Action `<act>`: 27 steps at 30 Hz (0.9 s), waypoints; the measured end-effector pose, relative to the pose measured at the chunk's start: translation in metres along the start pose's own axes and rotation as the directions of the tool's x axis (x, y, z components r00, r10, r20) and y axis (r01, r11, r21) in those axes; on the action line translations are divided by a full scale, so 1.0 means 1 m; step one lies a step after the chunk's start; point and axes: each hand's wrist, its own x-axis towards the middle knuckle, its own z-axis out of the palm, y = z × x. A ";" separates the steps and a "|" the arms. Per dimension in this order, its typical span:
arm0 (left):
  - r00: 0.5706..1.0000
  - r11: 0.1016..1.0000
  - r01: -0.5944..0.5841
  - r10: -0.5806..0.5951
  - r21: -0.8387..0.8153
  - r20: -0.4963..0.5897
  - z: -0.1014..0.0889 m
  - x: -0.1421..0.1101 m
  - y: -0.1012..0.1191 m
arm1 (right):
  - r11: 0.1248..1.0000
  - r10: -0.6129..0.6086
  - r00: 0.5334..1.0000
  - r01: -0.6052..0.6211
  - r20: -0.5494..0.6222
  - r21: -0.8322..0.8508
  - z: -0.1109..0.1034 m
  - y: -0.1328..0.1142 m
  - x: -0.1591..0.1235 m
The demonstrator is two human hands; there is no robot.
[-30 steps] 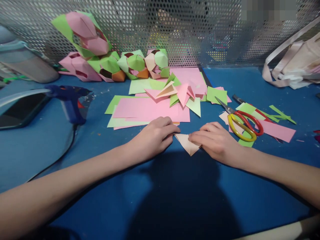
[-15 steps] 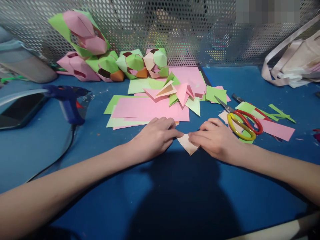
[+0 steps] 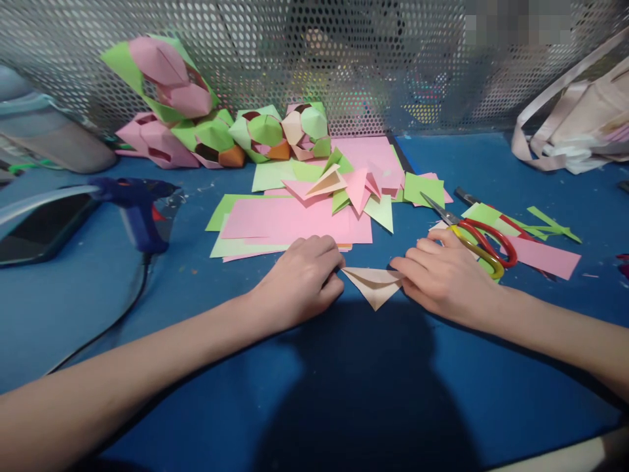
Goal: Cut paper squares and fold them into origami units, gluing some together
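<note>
A cream piece of paper (image 3: 375,288), folded into a triangle, lies on the blue table with its point toward me and its long edge slightly gaping. My left hand (image 3: 305,275) is closed at the triangle's left corner, fingertips curled over it. At the opposite corner my right hand (image 3: 441,272) pinches the paper between thumb and fingers. Just beyond the hands lies a stack of pink and green paper sheets (image 3: 289,219). Several folded paper pieces (image 3: 362,187) rest on top of that stack. Scissors (image 3: 484,242) with red and yellow handles lie right beside my right hand.
Folded paper models (image 3: 211,139) line the back left against a perforated metal panel (image 3: 363,78). A blue glue gun (image 3: 137,210), a phone (image 3: 44,226) and a bottle (image 3: 54,128) are at left. Paper scraps (image 3: 545,255) lie at right, a cloth bag (image 3: 584,111) behind.
My hands have moved apart, from the middle of the cream paper to its two side corners. More of the triangle now shows, and its upper edge has opened slightly.
</note>
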 end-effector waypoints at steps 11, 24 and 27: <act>0.991 0.971 0.028 -0.059 -0.239 -0.123 -0.009 0.008 0.012 | 0.887 0.129 0.984 -0.060 -0.120 0.457 0.002 0.004 0.009; 0.887 0.561 0.381 -0.447 -0.735 0.119 0.002 0.011 0.024 | -0.021 0.594 0.781 -0.223 0.192 0.974 0.018 -0.007 0.023; 0.873 0.389 0.363 -0.460 -0.847 0.162 0.004 0.013 0.029 | -0.070 0.570 0.798 -0.193 0.198 0.979 0.021 -0.012 0.023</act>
